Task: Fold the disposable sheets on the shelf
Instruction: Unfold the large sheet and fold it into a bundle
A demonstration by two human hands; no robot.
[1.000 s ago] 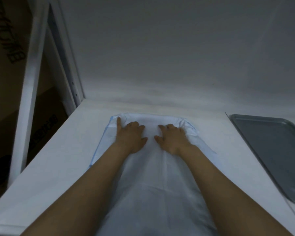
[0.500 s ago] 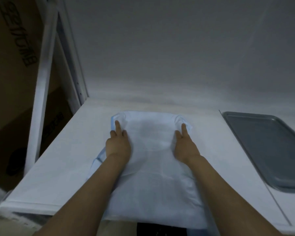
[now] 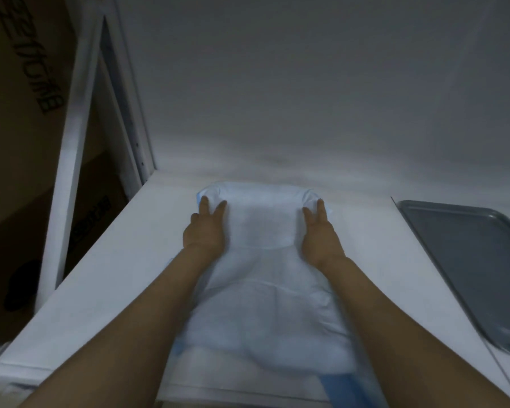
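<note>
The disposable sheet [image 3: 265,269] lies mid-frame on our white shelf [image 3: 106,275]; our left hand [image 3: 205,231] and right hand [image 3: 320,234] press its far corners, fingers straight. A grey tray [image 3: 468,260] sits right.

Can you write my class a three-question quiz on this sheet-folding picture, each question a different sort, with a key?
1. True or false: both hands lie flat on the sheet.
2. What lies on the shelf to the right of the sheet?
A. a box
B. a grey tray
C. scissors
3. Fill in: the sheet's near end hangs over the shelf's ______ edge.

Key
1. True: the left hand and right hand press the far end with straight fingers, one at each side.
2. B: the tray lies apart from the sheet.
3. front
</note>
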